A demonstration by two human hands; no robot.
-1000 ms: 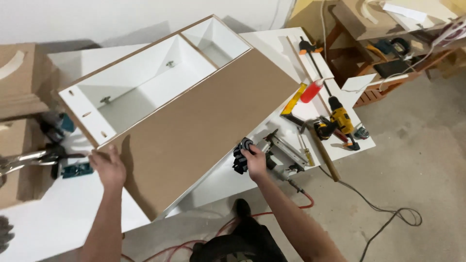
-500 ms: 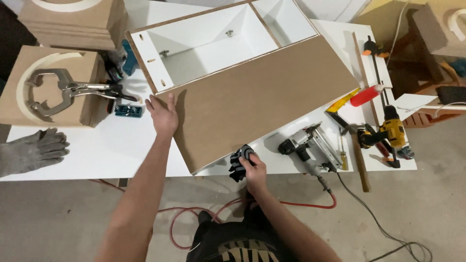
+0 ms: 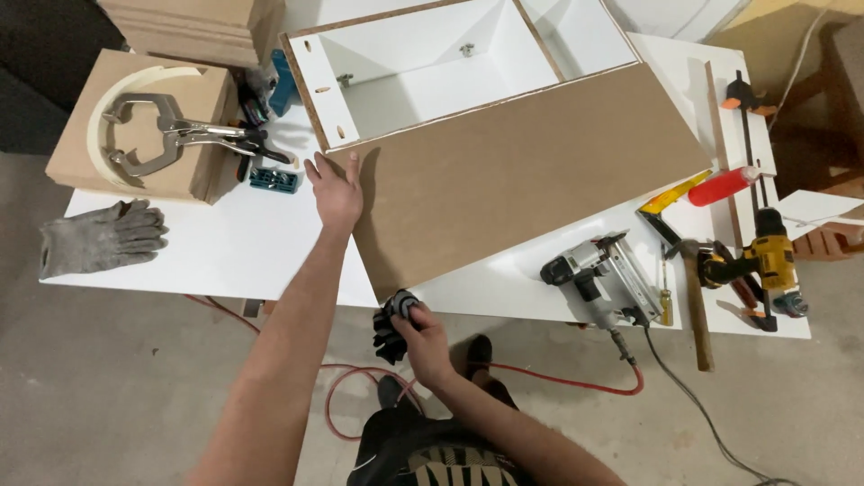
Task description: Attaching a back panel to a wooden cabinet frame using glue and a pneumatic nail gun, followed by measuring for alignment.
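Brown backing panel (image 3: pixel 522 171) lies on white cabinet box (image 3: pixel 450 63), placed as before. Left hand (image 3: pixel 335 191) stays spread flat on panel's left edge; right hand (image 3: pixel 423 333) still pinches black clump (image 3: pixel 391 324) below panel's near corner. Judgement: alignment holding.

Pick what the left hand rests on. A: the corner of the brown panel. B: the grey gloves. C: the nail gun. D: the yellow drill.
A: the left hand lies flat on the corner of the brown panel, away from the gloves, nail gun and drill.
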